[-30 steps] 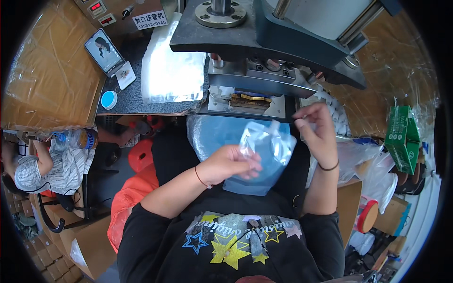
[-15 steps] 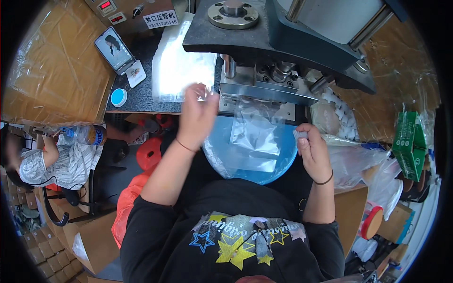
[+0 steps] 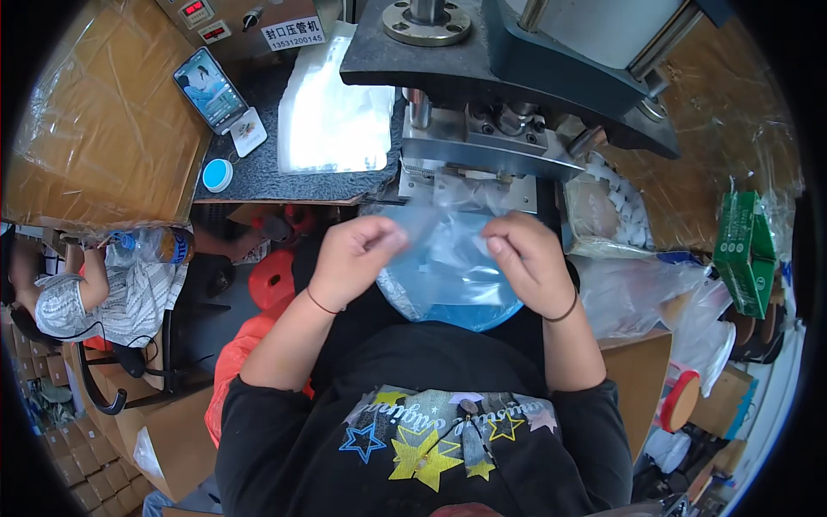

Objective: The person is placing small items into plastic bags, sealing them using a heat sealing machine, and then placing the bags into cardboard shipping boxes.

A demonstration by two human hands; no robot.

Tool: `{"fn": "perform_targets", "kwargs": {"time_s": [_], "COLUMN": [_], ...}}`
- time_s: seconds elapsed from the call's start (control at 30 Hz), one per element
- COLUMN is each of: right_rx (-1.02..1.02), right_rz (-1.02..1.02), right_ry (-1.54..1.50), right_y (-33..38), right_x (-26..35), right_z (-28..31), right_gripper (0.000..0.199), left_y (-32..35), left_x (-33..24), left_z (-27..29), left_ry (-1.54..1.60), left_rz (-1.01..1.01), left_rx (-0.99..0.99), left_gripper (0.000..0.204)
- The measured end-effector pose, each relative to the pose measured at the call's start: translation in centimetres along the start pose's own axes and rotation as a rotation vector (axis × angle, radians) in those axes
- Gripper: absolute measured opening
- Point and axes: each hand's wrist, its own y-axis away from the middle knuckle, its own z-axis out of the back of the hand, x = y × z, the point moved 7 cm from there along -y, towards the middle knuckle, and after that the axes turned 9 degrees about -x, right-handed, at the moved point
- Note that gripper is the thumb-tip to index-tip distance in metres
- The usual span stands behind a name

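Observation:
My left hand [image 3: 355,258] pinches a clear plastic bag [image 3: 422,226], blurred by motion, above the blue basin [image 3: 465,319] in my lap. Across from it my right hand [image 3: 532,263] is closed, thumb against fingers; what it pinches is too small to make out. Between the hands, a shiny clear bag [image 3: 472,280] lies over the basin, under the metal edge of a press [image 3: 491,159]. A stack of clear bags [image 3: 336,129] rests on the dark worktop, left of the press.
A phone [image 3: 207,90] on a stand and a small blue-topped round tub [image 3: 217,176] sit at the worktop's left. Small white pieces [image 3: 624,202] fill a bag right of the press. A green box [image 3: 745,254] stands far right. Another person [image 3: 73,293] sits far left.
My left hand has come down from the bag stack toward the basin, with a clear bag at its fingers. My right hand has moved left, closer to it.

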Motion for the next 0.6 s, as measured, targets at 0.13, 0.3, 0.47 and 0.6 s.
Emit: {"fn": "perform_targets", "kwargs": {"time_s": [0.13, 0.3, 0.47, 0.6], "right_rx": [-0.266, -0.110, 0.042, -0.102], "right_rz": [-0.062, 0.094, -0.099, -0.288], "right_ry": [-0.105, 0.124, 0.284, 1.019], "right_y": [-2.3, -2.3, 0.4, 4.0], "right_x": [0.8, 0.5, -2.7, -12.0], "right_z": [2.2, 3.0, 5.0, 12.3], "right_gripper": [0.011, 0.013, 0.022, 0.044], "left_y": [0.9, 2.8, 4.6, 3.8], "left_x": [-0.6, 0.3, 0.7, 1.7], "left_z": [-4.0, -8.6, -11.2, -10.7], "left_ry": [-0.047, 0.399, 0.553, 0.491], "left_rz": [0.036, 0.293, 0.573, 0.580], "left_rx": [0.159, 0.470, 0.638, 0.566], "left_gripper": [0.012, 0.024, 0.023, 0.023]}}
